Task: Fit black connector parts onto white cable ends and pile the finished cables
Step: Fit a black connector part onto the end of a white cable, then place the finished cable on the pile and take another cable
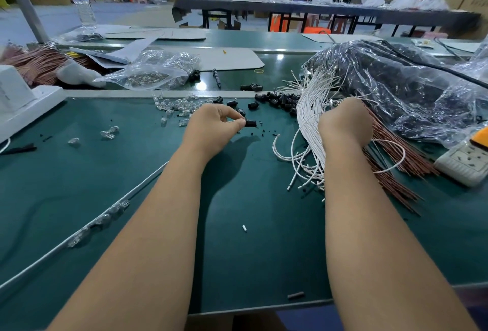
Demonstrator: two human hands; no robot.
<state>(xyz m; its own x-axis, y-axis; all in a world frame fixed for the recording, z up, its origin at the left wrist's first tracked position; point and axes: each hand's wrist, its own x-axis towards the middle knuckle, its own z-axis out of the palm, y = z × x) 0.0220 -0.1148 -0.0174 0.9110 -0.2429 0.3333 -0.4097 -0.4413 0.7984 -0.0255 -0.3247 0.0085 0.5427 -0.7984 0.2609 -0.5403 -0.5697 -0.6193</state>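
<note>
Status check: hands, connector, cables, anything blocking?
Left hand pinches one black connector just above the mat. Right hand is in the white cable bundle; its grip is hidden. Connector not yet fitted. Nothing between the hands.

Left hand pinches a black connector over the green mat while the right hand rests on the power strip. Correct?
Not quite. The head view shows the right hand in the white cables, not on the power strip. The left hand does pinch a black connector over the green mat.
</note>
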